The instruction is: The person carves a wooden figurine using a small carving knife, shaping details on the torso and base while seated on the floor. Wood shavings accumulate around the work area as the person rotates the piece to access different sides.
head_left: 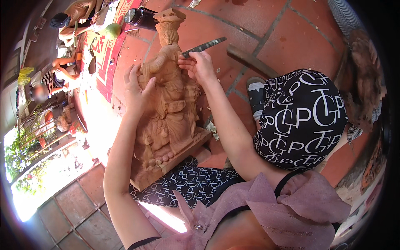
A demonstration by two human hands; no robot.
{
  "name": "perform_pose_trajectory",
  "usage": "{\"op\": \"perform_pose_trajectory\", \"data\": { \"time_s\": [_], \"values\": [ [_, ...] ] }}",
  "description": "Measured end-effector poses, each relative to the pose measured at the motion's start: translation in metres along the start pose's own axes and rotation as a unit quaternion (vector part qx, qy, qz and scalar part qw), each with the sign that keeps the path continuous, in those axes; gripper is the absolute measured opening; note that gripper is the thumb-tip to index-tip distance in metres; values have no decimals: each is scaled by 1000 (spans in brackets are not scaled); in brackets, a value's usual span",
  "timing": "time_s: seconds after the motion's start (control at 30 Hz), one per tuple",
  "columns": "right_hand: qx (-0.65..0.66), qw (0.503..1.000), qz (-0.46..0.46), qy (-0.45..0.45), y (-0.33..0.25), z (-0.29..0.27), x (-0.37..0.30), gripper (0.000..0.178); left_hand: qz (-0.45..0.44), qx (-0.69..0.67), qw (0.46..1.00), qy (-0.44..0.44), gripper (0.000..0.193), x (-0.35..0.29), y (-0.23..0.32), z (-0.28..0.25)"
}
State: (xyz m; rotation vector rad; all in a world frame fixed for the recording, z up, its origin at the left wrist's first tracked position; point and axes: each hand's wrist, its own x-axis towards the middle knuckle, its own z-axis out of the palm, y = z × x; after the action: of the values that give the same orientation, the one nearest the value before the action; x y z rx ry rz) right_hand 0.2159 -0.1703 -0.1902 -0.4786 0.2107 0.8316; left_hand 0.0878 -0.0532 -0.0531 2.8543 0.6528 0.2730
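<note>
A carved reddish-brown wooden statue, a draped figure on a rectangular base, leans across in front of me with its top pointing away. My left hand grips its upper left side, with the thumb on the front and the fingers curled over the edge. On the other side my right hand holds a flat dark file with pale dust on it. The file points out to the right, and its near end lies close to the figure's shoulder. My right fingertips are beside the carving; whether they touch it I cannot tell.
A wooden bar lies on the red tiles to the right. Wood chips are scattered nearby. My patterned knee rises at the right. A black cylindrical container stands behind the statue. Two people sit near a red mat at far left.
</note>
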Motion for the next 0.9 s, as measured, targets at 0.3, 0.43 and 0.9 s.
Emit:
{"op": "perform_pose_trajectory", "data": {
  "time_s": [0.3,0.43,0.9],
  "values": [
    [-46,998,-37,35,2,8,6,17,1,18,999,-31,62,4,13,-10],
    [-44,998,-34,39,0,12,5,16,-26,25,999,-41,62,6,18,-14],
    [-20,984,-78,160,2,0,18,13,-36,44,998,-41,57,8,35,-20]
  ]
}}
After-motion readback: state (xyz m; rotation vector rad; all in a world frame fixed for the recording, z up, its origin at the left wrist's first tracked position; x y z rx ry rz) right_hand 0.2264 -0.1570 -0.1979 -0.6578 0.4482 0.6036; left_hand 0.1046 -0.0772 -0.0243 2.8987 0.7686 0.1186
